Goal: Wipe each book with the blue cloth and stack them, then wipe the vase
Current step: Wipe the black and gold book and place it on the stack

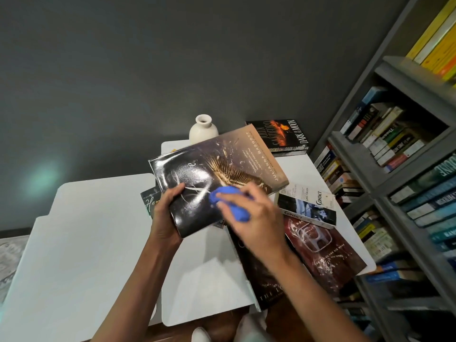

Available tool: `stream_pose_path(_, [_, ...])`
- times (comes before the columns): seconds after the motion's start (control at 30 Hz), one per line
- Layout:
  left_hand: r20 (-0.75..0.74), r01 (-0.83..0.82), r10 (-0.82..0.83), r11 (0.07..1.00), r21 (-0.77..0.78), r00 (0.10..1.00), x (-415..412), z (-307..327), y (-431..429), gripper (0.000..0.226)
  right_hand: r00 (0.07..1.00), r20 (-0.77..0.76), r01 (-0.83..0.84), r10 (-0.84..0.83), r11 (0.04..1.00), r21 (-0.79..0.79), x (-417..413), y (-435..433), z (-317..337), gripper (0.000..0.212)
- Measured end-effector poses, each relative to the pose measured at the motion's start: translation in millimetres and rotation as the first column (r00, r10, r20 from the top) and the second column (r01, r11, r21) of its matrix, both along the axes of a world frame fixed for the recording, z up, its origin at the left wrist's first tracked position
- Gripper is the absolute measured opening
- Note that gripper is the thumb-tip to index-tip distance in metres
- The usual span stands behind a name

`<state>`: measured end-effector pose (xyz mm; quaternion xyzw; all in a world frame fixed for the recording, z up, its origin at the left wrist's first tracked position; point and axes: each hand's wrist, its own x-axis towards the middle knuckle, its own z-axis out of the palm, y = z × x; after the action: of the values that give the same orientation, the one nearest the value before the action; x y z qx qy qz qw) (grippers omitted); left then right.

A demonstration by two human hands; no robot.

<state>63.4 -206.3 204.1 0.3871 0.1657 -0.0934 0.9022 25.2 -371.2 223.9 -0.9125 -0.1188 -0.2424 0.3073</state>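
My left hand (167, 218) grips the near left corner of a dark glossy book (222, 166) with a golden feather on its cover, held tilted above the white table (98, 243). My right hand (254, 218) holds the bunched blue cloth (229, 203) against the book's cover. A cream vase (203, 130) stands upright behind the book at the back of the table. Other books lie on the table: "Dark of the Moon" (283, 137) at the back, "Contact" (308, 206) on the right, a red-brown one (325, 253) below it, and a dark one (261, 280) under my right forearm.
A grey bookshelf (394, 169) packed with books fills the right side, close to the table's edge. A dark grey wall (148, 70) lies behind. A green book (150, 201) peeks out beneath the held book. A second white table section (209, 280) adjoins on the right.
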Motion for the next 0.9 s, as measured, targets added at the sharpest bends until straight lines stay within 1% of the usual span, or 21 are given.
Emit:
stream_pose_path(0.03, [0.004,-0.020,0.020,1.000,-0.004,1.000,0.0,0.4,-0.6,0.018,0.996,0.014,0.085,-0.085,0.996,0.014,7.8,-9.3,1.2,0.025])
stream_pose_path(0.07, [0.014,-0.028,0.028,1.000,-0.002,1.000,-0.6,1.3,-2.4,0.025,0.990,0.025,0.136,-0.137,0.990,0.030,12.0,-13.2,2.0,0.026])
stream_pose_path(0.1, [0.020,-0.034,0.034,0.999,-0.010,0.999,-0.8,1.7,-4.3,0.033,0.989,0.039,0.142,-0.144,0.989,0.039,11.7,-9.5,1.3,0.025])
stream_pose_path(0.13, [0.013,-0.030,0.030,0.999,-0.021,0.999,-1.3,4.9,-7.6,0.035,0.992,0.058,0.113,-0.115,0.993,0.034,7.1,1.6,1.4,0.022])
stream_pose_path(0.2, [-0.025,-0.007,0.005,0.997,-0.072,1.000,-2.4,10.0,-14.7,0.036,0.993,0.112,-0.021,0.021,1.000,0.002,-9.8,30.5,-3.8,0.021])
stream_pose_path(0.27, [-0.039,0.021,-0.027,0.988,-0.155,0.999,-5.9,11.5,-21.8,0.050,0.976,0.168,-0.132,0.136,0.991,-0.034,-22.6,46.3,-9.0,0.025])
stream_pose_path(0.3, [-0.052,0.018,-0.028,0.984,-0.179,0.998,-7.5,11.0,-24.5,0.052,0.968,0.200,-0.145,0.151,0.988,-0.047,-22.5,44.1,-10.7,0.027])
stream_pose_path(0.33, [-0.067,-0.001,-0.013,0.978,-0.207,0.998,-7.9,10.2,-25.8,0.050,0.964,0.230,-0.127,0.136,0.990,-0.054,-18.1,36.0,-13.3,0.028])
stream_pose_path(0.37, [-0.088,-0.033,0.015,0.977,-0.209,0.996,-7.5,7.9,-25.8,0.046,0.963,0.254,-0.083,0.094,0.995,-0.053,-11.5,23.7,-15.8,0.028])
stream_pose_path(0.43, [-0.124,-0.106,0.084,0.978,-0.182,0.989,-6.3,2.4,-22.0,0.036,0.962,0.266,0.063,-0.054,0.998,-0.025,5.7,-7.0,-16.4,0.031])
stream_pose_path(0.53, [-0.138,-0.100,0.080,0.985,-0.139,0.987,-8.5,-0.8,-16.1,0.019,0.927,0.203,0.301,-0.316,0.948,0.103,35.0,-50.8,-7.7,0.034])
stream_pose_path(0.57, [-0.142,-0.094,0.074,0.986,-0.136,0.987,-10.4,-2.0,-15.8,0.019,0.911,0.180,0.348,-0.372,0.925,0.152,40.5,-57.5,-4.8,0.033])
stream_pose_path(0.6, [-0.140,-0.097,0.077,0.986,-0.138,0.987,-12.0,-2.9,-17.4,0.024,0.904,0.168,0.364,-0.394,0.913,0.182,41.5,-58.0,-3.1,0.032])
stream_pose_path(0.67, [-0.147,-0.093,0.070,0.983,-0.157,0.987,-12.5,-3.3,-21.9,0.032,0.922,0.174,0.319,-0.346,0.934,0.163,30.2,-39.5,-6.8,0.029])
stream_pose_path(0.7, [-0.153,-0.087,0.063,0.984,-0.157,0.986,-11.6,-3.4,-24.2,0.034,0.941,0.183,0.264,-0.285,0.956,0.129,18.9,-23.3,-11.8,0.027])
stream_pose_path(0.77, [-0.154,-0.063,0.044,0.991,-0.121,0.987,-10.6,-3.1,-24.6,0.038,0.977,0.189,0.091,-0.104,0.993,0.073,-7.0,10.1,-23.4,0.026])
stream_pose_path(0.83, [-0.132,-0.018,0.008,0.997,-0.074,0.991,-9.9,-5.2,-19.8,0.027,0.982,0.182,-0.045,0.040,0.999,0.022,-23.1,25.6,-32.3,0.027])
stream_pose_path(0.87, [-0.132,-0.011,0.003,0.998,-0.057,0.991,-10.3,-6.4,-17.3,0.021,0.980,0.188,-0.061,0.059,0.998,0.004,-24.6,23.8,-35.5,0.027])
stream_pose_path(0.9, [-0.138,-0.004,-0.003,0.999,-0.044,0.990,-11.0,-7.9,-14.9,0.018,0.979,0.197,-0.043,0.042,0.999,-0.001,-22.3,16.5,-39.0,0.027])
